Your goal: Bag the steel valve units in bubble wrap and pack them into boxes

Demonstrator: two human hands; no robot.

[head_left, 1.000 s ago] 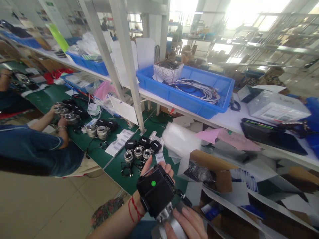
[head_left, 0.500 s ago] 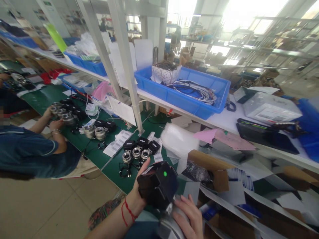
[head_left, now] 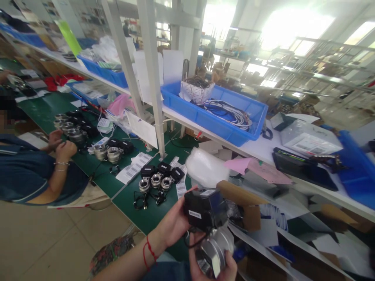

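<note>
Far left, a co-worker's hands rested by a row of round metal-and-black units on the green tabletop; a bracelet showed on one wrist. Next along the mat stood a pair of the same units, then white barcode labels, then three more units with ribbed metal collars and boxy black tops, thin black leads curled beside them. In the foreground, the left hand, red cord at the wrist, was closed around the side of a black boxy actuator, thumb up along its edge, a white label on its matte face. The right hand cupped from below, fingers wrapped under the bright machined metal valve body joined to the actuator; the assembly was held in the air, low in the view, near the tabletop's edge and just beside an open cardboard box. Behind, a clear plastic bag lay crumpled. On the white shelf above sat a blue plastic bin holding coiled white cables, and further right pink paper and a wrapped grey box.
</note>
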